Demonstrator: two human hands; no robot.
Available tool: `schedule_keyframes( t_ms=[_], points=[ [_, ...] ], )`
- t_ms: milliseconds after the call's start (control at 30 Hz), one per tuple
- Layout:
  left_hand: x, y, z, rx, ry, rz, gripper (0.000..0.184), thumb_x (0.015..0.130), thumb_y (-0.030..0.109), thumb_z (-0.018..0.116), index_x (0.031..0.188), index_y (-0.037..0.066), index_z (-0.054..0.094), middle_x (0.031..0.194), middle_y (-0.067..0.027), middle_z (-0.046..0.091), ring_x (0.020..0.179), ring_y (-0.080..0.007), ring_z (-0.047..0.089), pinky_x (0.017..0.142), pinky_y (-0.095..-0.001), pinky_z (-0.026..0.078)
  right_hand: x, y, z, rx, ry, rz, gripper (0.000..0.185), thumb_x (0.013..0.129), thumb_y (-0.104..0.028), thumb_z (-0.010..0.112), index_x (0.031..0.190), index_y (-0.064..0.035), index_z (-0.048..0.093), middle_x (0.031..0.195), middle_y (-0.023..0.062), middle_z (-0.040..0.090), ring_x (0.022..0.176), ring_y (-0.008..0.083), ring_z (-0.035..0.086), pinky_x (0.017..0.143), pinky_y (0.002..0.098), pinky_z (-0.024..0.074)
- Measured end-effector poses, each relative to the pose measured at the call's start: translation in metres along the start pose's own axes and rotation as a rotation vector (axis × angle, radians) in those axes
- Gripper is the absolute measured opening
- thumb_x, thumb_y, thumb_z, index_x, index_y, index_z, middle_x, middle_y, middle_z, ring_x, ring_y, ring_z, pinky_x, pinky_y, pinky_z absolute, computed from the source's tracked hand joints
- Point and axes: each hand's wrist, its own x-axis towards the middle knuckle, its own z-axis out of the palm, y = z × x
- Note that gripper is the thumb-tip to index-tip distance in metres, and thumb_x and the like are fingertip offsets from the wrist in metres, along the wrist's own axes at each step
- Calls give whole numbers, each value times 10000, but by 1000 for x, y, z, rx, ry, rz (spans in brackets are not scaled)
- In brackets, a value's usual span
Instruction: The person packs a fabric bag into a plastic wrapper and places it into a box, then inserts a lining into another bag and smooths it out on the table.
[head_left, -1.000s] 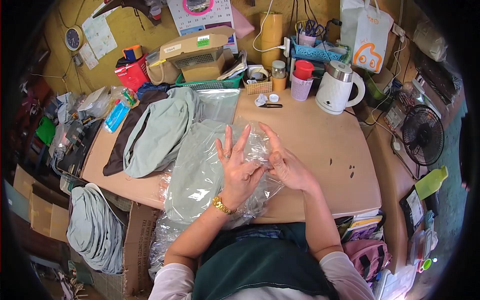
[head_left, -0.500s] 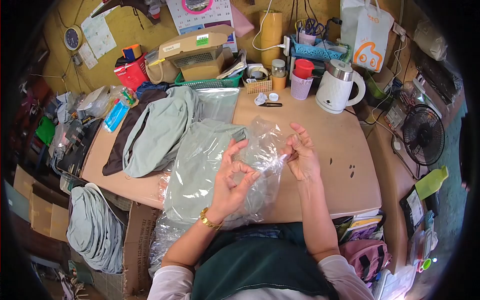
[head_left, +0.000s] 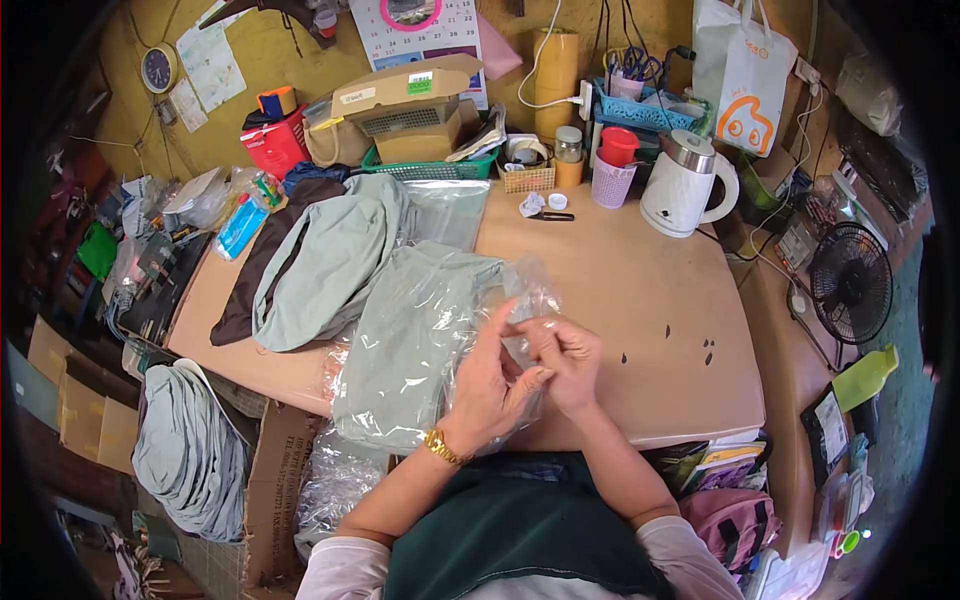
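Observation:
A clear plastic bag (head_left: 395,375) with folded grey-green cloth inside lies flat on the table. My left hand (head_left: 487,388), a gold watch at its wrist, is over the bag's right side, fingers stretched out and thumb apart. Against its fingertips, my right hand (head_left: 567,362) has its fingers curled in; whatever they pinch is hidden. The loose, crumpled end of the bag (head_left: 537,288) rises just beyond both hands.
Loose grey-green cloth (head_left: 335,255) and flat clear bags (head_left: 450,210) lie at the back left. A white kettle (head_left: 680,190), a lilac cup (head_left: 612,183) and a black clip-like item (head_left: 553,216) stand or lie at the back. A cloth stack (head_left: 190,450) is below left.
My right hand has moved left and down to meet my left hand. The left hand's thumb and finger ring has opened out. The stretched end of the bag has dropped closer to the cloth.

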Motion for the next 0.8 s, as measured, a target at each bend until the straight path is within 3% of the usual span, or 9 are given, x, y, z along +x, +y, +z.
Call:
schedule_keyframes(
  t_ms=[67,167,267,400,433,500,567,700,800],
  points=[
    [-3,-17,5,123,27,115,656,814,214,750,1377,40,462,1004,-136,593,612,-166,568,549,-293,462,-3,-6,-4,110,196,67,192,954,-105,599,842,41,655,710,4,545,632,62,483,544,222,375],
    [-8,-24,8,201,-19,84,496,806,178,746,1268,71,604,852,-103,619,578,-175,557,531,-308,449,-4,4,-6,166,256,21,233,960,-182,609,850,13,670,694,2,561,596,43,473,525,198,363],
    [-7,-24,8,78,38,25,313,820,135,733,1127,83,703,735,-63,625,547,-124,512,510,-277,413,-7,8,-8,118,221,35,196,974,-117,574,895,39,663,751,18,567,632,55,498,554,219,393],
    [-6,-40,5,-379,119,-261,186,862,126,715,1022,33,727,717,8,635,568,-32,436,498,-213,345,5,-13,-8,-59,81,33,158,953,-88,582,885,29,662,850,79,602,657,127,558,578,270,436],
    [-4,-43,4,-551,144,-346,164,877,133,708,993,18,730,731,29,636,584,-10,419,497,-200,328,6,-21,-9,-300,7,-95,121,915,-74,613,874,31,657,881,94,599,689,174,574,618,295,459],
    [-4,-39,1,-463,166,-317,156,880,139,708,969,13,732,713,44,618,582,-7,416,494,-200,326,6,-27,-16,-539,-71,-227,93,878,-59,643,863,33,651,911,109,597,720,221,590,658,319,482],
    [-3,-34,-3,-380,186,-292,153,884,145,708,945,8,735,695,58,600,581,-3,413,491,-199,323,2,-31,-32,-1117,-210,-286,103,826,-13,651,925,17,651,959,143,587,759,293,598,672,338,496],
    [0,-29,-8,-156,155,-252,150,875,135,713,925,-6,727,705,21,630,587,-18,440,505,-205,340,1,-46,-40,-993,-193,-193,122,797,-10,650,916,3,626,1015,131,592,785,281,613,638,389,495],
    [0,-28,-3,-115,106,-173,144,878,124,709,927,-11,723,726,15,634,603,-15,453,516,-196,339,-4,-48,-28,-966,-104,-364,130,828,-16,643,951,2,605,980,124,613,741,260,614,628,365,489]
  ],
)
